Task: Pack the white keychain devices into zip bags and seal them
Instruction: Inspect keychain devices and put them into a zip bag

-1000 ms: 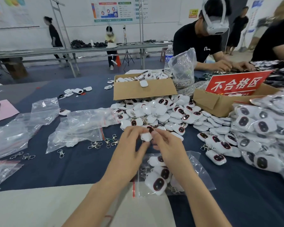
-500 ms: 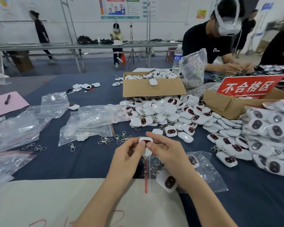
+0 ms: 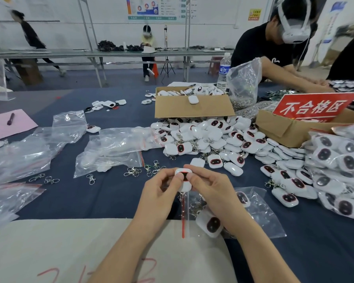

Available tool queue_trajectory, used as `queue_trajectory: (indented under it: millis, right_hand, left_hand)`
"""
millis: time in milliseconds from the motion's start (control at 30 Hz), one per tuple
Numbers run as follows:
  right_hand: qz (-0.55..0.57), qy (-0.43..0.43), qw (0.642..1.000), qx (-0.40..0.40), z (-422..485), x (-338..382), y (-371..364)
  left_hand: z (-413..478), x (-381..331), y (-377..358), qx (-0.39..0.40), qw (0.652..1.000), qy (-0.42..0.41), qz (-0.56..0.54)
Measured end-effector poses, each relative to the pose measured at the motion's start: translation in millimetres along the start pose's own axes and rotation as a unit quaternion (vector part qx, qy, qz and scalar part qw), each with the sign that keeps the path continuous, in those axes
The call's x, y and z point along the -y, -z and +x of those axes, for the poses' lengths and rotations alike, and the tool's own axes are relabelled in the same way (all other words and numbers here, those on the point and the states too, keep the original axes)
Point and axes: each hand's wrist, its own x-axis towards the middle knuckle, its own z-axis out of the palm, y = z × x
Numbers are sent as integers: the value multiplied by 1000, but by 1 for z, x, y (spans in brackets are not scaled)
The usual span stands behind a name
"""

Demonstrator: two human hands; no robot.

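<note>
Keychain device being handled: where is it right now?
The keychain device is centre frame in the head view, pinched between the left hand and right hand, just over the red-striped mouth of the part-filled zip bag.

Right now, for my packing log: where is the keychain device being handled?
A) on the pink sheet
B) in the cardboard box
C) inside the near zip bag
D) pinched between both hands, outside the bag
D: the left hand and right hand both pinch the white keychain device by its sides, outside the zip bag that lies beneath the right forearm.
</note>
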Motion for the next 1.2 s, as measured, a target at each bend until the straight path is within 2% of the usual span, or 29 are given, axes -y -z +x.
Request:
queue_trajectory:
  millis: [633, 1000, 1200]
  right_hand:
    - [48, -9, 998, -51, 2, -4, 0]
    - [60, -5, 998, -36, 1, -5, 2]
    - [40, 16, 999, -16, 2, -2, -1]
  left_hand:
    - [-4, -4, -3, 53, 998, -28, 32]
    - [-4, -2, -3, 46, 998, -19, 47]
    - [-4, 2, -6, -16, 999, -26, 40]
